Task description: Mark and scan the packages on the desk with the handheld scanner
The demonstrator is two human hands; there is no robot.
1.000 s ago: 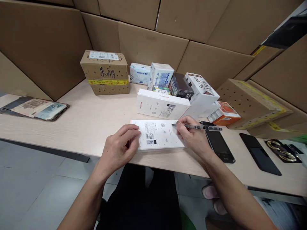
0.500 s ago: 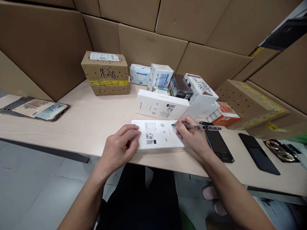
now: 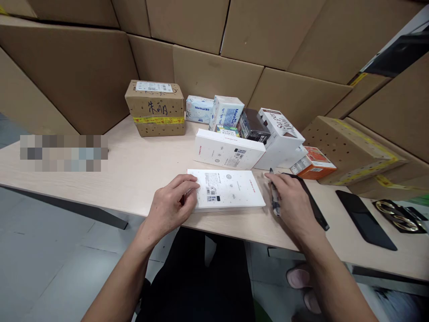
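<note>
A flat white box point(image 3: 231, 190) with small print, a code and a label lies on the table in front of me. My left hand point(image 3: 174, 199) grips its left end, fingers curled over the top and thumb along the near side. Beyond the box's right end, my right hand point(image 3: 290, 194) is low over the table, palm down, with fingers bent around a clear-barrelled pen point(image 3: 275, 201). The pen points away from me and looks slightly blurred; its contact with the thumb is hidden. A similar white box point(image 3: 228, 150) stands on its long edge just behind.
Behind stand a taped carton point(image 3: 159, 109), tissue packs point(image 3: 199, 108), a tall white box point(image 3: 279, 134) and an orange box point(image 3: 313, 163). At right lie a dark phone-like device point(image 3: 313, 201), a black slab point(image 3: 365, 219) and gold-handled scissors point(image 3: 398, 217). Cardboard point(image 3: 217, 76) walls the table.
My right hand has moved right, off the box's surface, and the pen has swung from lying sideways to pointing away from me. My left hand keeps its hold.
</note>
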